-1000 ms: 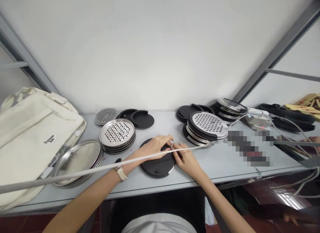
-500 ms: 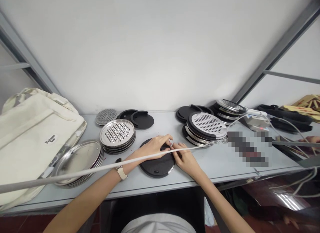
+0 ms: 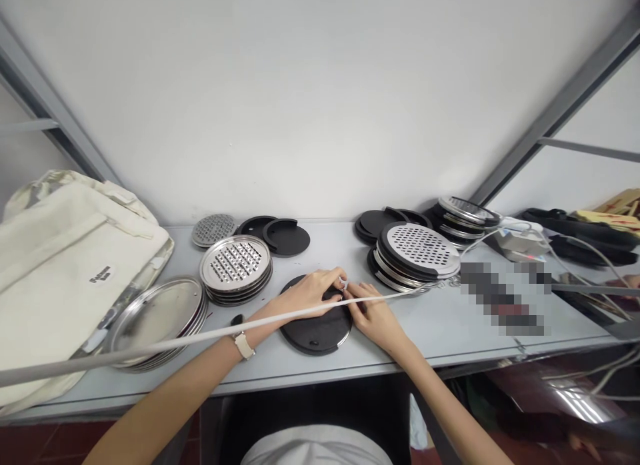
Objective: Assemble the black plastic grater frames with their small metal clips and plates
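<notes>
A round black disc [image 3: 320, 330] with a metal edge at its right side lies flat on the grey table [image 3: 360, 358] in front of me. Over its upper part reaches my left hand [image 3: 314, 290], fingers bent and pinched. From the right, my right hand [image 3: 376, 317] meets it at the disc's right edge, with thumb and forefinger closed. Between the fingertips is something small and shiny, too small to name. Behind the right hand stands a stack of round graters [image 3: 423, 248] with black rims. Left of the disc is another stack of metal grater plates [image 3: 235, 264].
A white cable [image 3: 200, 335] stretches across the view in front of my hands. Plain metal discs [image 3: 155, 318] are stacked at the left beside a cream bag [image 3: 65, 265]. Black round holders [image 3: 286, 238] lie at the back. A power strip [image 3: 515, 242] with cables is at the right.
Both hands stay at the disc's edge, with only slight finger movement. The view has shifted a little.
</notes>
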Motion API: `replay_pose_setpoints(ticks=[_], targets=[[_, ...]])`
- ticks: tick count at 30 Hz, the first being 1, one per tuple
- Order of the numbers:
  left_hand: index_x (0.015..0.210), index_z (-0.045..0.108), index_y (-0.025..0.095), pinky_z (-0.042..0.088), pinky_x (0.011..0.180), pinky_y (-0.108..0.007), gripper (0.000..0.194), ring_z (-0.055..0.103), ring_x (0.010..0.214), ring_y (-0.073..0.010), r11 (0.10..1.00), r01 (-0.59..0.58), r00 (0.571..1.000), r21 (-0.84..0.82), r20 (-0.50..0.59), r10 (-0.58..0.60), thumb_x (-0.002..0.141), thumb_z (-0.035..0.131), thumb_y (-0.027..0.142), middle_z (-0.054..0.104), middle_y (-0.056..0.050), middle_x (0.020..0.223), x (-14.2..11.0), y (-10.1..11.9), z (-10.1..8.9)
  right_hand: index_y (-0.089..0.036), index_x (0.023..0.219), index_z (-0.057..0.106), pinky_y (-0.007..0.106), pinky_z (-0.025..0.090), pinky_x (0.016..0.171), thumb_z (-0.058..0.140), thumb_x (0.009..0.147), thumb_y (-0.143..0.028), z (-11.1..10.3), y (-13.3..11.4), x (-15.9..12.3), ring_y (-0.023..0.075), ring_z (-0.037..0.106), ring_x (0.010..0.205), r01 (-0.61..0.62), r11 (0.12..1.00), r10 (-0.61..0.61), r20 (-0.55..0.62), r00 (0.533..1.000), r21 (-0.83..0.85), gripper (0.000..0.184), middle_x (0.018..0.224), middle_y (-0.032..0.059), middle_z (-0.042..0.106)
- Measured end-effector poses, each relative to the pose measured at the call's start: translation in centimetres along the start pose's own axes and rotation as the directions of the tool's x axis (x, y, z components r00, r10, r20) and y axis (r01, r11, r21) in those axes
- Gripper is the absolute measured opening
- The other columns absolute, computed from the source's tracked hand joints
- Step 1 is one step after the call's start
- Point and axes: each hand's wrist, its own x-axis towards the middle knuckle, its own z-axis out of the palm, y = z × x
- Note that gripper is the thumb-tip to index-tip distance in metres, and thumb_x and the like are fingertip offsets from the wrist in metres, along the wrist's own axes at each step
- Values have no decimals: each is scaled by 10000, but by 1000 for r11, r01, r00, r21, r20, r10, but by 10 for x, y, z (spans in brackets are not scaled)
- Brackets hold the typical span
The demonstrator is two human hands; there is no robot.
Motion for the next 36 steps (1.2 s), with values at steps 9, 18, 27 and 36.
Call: replay_pose_setpoints(ticks=[9,18,27,36], targets=[[1052,442,209,458,845,-305,281,575,957,-177,1000,23,1000,4,13,-23,801,503,98,600,-40,1010,0,0,1,-195,882,556,329,414,726,376,914,-200,1,1,-2,203,529,768,-7,999,8,-9,1000,54,183,797,51,602],[1035,456,212,460,849,-312,263,572,954,-178,999,32,999,6,3,-32,800,504,106,596,-38,1008,1,0,2,-201,874,552,325,425,715,365,912,-199,2,0,-1,201,536,756,-8,998,9,-29,1000,58,191,784,49,604],[1030,467,201,457,851,-315,236,567,940,-185,999,29,999,36,17,-29,809,513,133,596,-49,1005,1,2,0,-196,890,555,336,432,739,364,907,-196,3,0,-2,206,539,780,-14,998,15,-27,1000,60,192,799,57,601],[993,475,206,469,824,-303,215,587,919,-179,996,86,996,27,24,-86,796,519,131,606,-40,1000,1,3,0,-205,862,548,336,433,742,380,905,-197,2,1,-2,206,543,774,-9,999,11,-56,998,45,174,796,53,598]])
